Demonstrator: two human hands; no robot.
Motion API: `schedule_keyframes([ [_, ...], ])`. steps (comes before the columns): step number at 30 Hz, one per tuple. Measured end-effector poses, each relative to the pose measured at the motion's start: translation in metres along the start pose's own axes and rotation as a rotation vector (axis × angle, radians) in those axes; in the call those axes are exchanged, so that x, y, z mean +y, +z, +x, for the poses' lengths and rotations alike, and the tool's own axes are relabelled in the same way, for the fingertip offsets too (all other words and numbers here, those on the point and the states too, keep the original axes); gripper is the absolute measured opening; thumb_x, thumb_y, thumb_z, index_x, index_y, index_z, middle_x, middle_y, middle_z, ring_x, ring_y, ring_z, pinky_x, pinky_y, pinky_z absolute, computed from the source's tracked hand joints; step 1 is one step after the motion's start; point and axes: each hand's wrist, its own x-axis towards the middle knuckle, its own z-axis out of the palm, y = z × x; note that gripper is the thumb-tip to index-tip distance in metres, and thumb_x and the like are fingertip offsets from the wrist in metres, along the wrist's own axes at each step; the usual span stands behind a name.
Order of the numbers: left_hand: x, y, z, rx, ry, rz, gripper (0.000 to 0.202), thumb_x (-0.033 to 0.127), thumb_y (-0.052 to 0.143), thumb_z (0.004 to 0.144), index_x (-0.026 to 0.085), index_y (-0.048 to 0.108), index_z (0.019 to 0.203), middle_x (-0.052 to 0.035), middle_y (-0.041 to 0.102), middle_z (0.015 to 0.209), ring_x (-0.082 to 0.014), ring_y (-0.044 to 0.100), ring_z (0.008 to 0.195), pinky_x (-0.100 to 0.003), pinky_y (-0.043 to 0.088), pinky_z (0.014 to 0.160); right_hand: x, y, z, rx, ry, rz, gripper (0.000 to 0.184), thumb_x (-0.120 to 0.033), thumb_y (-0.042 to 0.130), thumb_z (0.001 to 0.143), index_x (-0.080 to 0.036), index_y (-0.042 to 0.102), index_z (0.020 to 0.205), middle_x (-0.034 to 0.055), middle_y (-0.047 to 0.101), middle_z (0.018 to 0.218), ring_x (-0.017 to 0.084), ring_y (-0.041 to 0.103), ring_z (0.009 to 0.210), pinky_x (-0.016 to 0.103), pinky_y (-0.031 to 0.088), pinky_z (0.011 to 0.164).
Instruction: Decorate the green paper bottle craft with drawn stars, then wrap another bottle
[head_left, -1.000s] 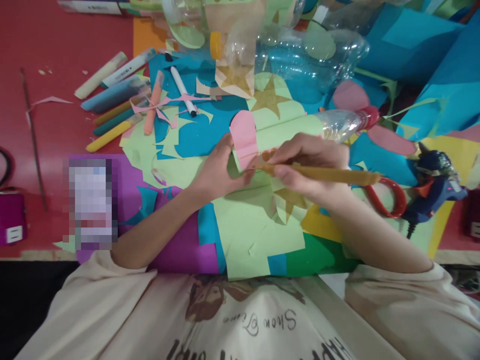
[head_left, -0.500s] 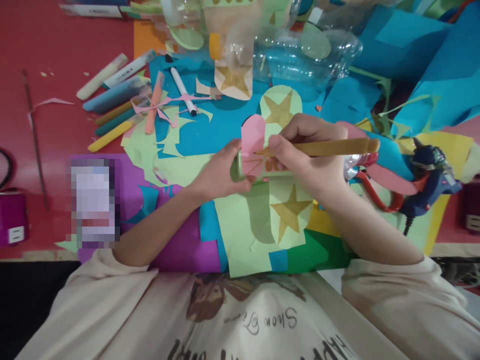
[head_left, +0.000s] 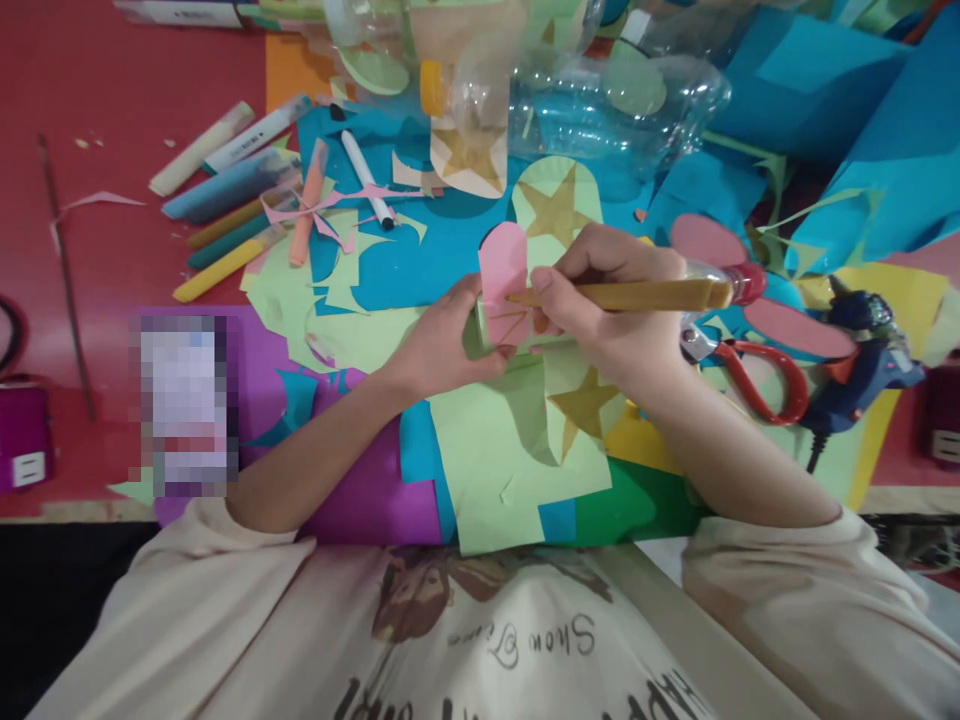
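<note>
Left hand (head_left: pixel 442 345) grips pink paper (head_left: pixel 504 258), right hand (head_left: pixel 611 300) sets mustard marker (head_left: pixel 652 295) on it! Purple sheet (head_left: pixel 360 505) hugs near edge of tabletop (head_left: pixel 105 260).

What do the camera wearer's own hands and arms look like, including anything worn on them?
The left hand and right hand wear no gloves, and both forearms are bare. The loose cream left sleeve and right sleeve end near the elbows, part of a shirt with dark lettering.

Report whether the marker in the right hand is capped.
Uncapped: the marker shows its bare, narrow tip at the pink paper.
</note>
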Motion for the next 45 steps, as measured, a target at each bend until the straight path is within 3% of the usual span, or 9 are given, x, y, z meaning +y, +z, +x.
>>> schedule_keyframes([
  [10,0.008,-0.003,0.003,-0.011,0.052,-0.032,0.053,0.037,0.064,0.075,0.020,0.046,0.121,-0.0090,0.061,0.125,-0.0291,0.060,0.116,-0.043,0.053,0.093,-0.003,0.002,0.001,-0.013,0.005,-0.003,0.035,-0.025,0.065,0.077,-0.024,0.040,0.052,-0.0042,0.043,0.043,0.010,0.037,0.040,0.027,0.028,0.038],
  [17,0.012,-0.006,0.001,-0.048,-0.010,0.018,0.054,0.038,0.066,0.076,0.016,0.045,0.121,-0.0139,0.058,0.130,-0.0303,0.055,0.122,-0.047,0.047,0.102,-0.009,-0.005,0.003,-0.174,0.037,0.011,0.037,-0.024,0.060,0.078,-0.021,0.036,0.050,-0.0038,0.043,0.047,0.007,0.033,0.045,0.025,0.024,0.040],
  [23,0.007,-0.003,0.002,-0.026,0.068,0.058,0.050,0.040,0.061,0.080,0.022,0.044,0.123,-0.0077,0.058,0.129,-0.0263,0.056,0.123,-0.041,0.050,0.100,-0.011,-0.008,0.003,-0.284,0.001,0.083,0.039,-0.028,0.064,0.081,-0.021,0.040,0.052,-0.0060,0.042,0.048,0.005,0.030,0.044,0.023,0.027,0.040],
  [28,0.007,-0.004,0.001,-0.052,-0.011,0.090,0.056,0.045,0.061,0.080,0.016,0.043,0.125,-0.0139,0.055,0.134,-0.0307,0.052,0.129,-0.045,0.047,0.104,-0.010,-0.009,0.002,-0.360,-0.006,0.092,0.038,-0.026,0.063,0.081,-0.020,0.042,0.051,-0.0058,0.046,0.049,0.005,0.033,0.044,0.023,0.031,0.043],
  [31,0.007,-0.004,0.002,-0.050,-0.002,0.061,0.060,0.045,0.062,0.079,0.013,0.043,0.126,-0.0176,0.054,0.135,-0.0321,0.052,0.128,-0.048,0.045,0.106,-0.005,-0.009,0.002,-0.265,-0.003,0.137,0.037,-0.030,0.063,0.082,-0.021,0.043,0.053,-0.0056,0.047,0.049,0.006,0.037,0.043,0.024,0.031,0.042],
  [34,0.003,-0.002,0.003,0.022,0.074,0.021,0.058,0.041,0.064,0.077,0.020,0.040,0.126,-0.0129,0.052,0.136,-0.0307,0.049,0.131,-0.047,0.042,0.108,-0.003,-0.008,0.004,-0.051,-0.025,0.231,0.035,-0.040,0.063,0.085,-0.022,0.047,0.059,-0.0053,0.053,0.051,0.007,0.047,0.043,0.024,0.034,0.042],
  [36,0.001,-0.002,0.004,0.084,0.124,-0.029,0.055,0.037,0.063,0.077,0.025,0.038,0.124,-0.0091,0.055,0.130,-0.0286,0.052,0.127,-0.045,0.045,0.104,-0.004,-0.008,0.006,0.004,-0.028,0.280,0.034,-0.046,0.063,0.086,-0.023,0.051,0.065,-0.0047,0.056,0.055,0.008,0.051,0.043,0.025,0.036,0.041],
  [40,-0.001,-0.001,0.004,0.105,0.184,-0.111,0.047,0.037,0.060,0.079,0.025,0.036,0.118,-0.0072,0.057,0.119,-0.0256,0.060,0.112,-0.041,0.051,0.090,-0.006,-0.006,0.010,-0.049,0.016,0.259,0.041,-0.052,0.067,0.083,-0.022,0.048,0.062,-0.0045,0.055,0.051,0.008,0.052,0.043,0.025,0.036,0.040],
  [45,-0.003,0.000,0.005,0.126,0.253,-0.092,0.043,0.037,0.058,0.081,0.026,0.036,0.116,-0.0053,0.056,0.115,-0.0252,0.060,0.109,-0.040,0.051,0.086,0.002,-0.002,0.012,-0.134,0.084,0.157,0.042,-0.048,0.070,0.081,-0.022,0.044,0.060,-0.0046,0.053,0.053,0.010,0.054,0.050,0.026,0.046,0.049],
])
